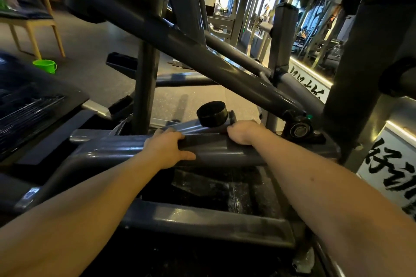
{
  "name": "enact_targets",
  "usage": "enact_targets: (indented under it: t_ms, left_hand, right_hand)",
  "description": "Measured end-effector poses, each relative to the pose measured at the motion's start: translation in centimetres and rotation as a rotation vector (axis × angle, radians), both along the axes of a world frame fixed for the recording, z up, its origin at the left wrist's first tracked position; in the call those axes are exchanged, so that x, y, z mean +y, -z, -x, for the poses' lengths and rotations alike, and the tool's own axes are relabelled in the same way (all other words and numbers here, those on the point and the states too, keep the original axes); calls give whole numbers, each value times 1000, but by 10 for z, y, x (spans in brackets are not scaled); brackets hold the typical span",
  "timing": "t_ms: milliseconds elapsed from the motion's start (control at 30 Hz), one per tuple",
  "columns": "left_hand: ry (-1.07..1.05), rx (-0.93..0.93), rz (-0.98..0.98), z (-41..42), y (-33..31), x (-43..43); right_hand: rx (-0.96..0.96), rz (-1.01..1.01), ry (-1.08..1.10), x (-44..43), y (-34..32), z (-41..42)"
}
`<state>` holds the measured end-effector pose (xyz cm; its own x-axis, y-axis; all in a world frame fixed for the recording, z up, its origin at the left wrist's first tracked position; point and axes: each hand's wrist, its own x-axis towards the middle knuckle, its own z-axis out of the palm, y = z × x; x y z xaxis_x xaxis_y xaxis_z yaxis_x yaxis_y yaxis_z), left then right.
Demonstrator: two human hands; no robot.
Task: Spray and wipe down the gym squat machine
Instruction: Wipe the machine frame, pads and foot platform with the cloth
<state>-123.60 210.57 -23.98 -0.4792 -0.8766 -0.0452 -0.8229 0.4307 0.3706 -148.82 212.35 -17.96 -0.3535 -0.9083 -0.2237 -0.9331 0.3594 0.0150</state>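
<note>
Though dimly lit, clear enough for listing, largest first. Item one: dark grey tubular-steel squat machine (202, 56), filling the view, sloping arms crossing overhead. Item two: thick grey horizontal cross tube (213, 153) of that machine, low and central, streaked with glossy patches. Item three: left hand (167, 148), wrapped over the tube's crest, thumb laid along the near face. Item four: right hand (242, 132), knuckles up just beside, fingers folded over the far side and hidden; clamped on the tube or on something concealed, cannot tell. Item five: black round rubber cap (212, 113), just behind both hands. Handling note, as judgement: wipe lengthwise in overlapping passes, roll round to the underside, work into the joint by the cap. Nothing for wiping or spraying in sight. Lettering: black brush-stroke characters (382, 159) on white wall panel (405, 144) at right, cropped, unreadable; no maker's badge found.
</note>
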Motion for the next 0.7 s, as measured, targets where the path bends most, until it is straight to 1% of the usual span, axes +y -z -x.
enact_targets:
  t_ms: [67, 133, 200, 300, 400, 467, 567, 633, 700]
  left_hand:
    - [-13, 7, 10, 0, 1, 1]
    - [-19, 11, 26, 0, 2, 1]
    - [-26, 12, 40, -1, 2, 3]
    - [-40, 16, 37, -3, 2, 5]
    - [-41, 40, 27, -6, 2, 5]
    - [-12, 54, 6, -6, 1, 8]
    - [-5, 51, 0, -4, 0, 10]
    - [-9, 51, 3, -4, -2, 11]
    - [1, 53, -2, -4, -2, 11]
  right_hand:
    - [-52, 9, -84, -9, 11, -24]
    - [-41, 64, -231, -7, 23, -48]
    - [18, 163, -338, 6, 30, -59]
    - [67, 356, -432, 39, 44, -52]
    - [149, 545, -455, 86, 64, -31]
    - [215, 659, -369, 116, 75, -8]
    - [245, 755, -133, 146, 90, 18]
    - [173, 821, 62, 148, 102, 11]
    - [4, 895, 269, 136, 108, -16]
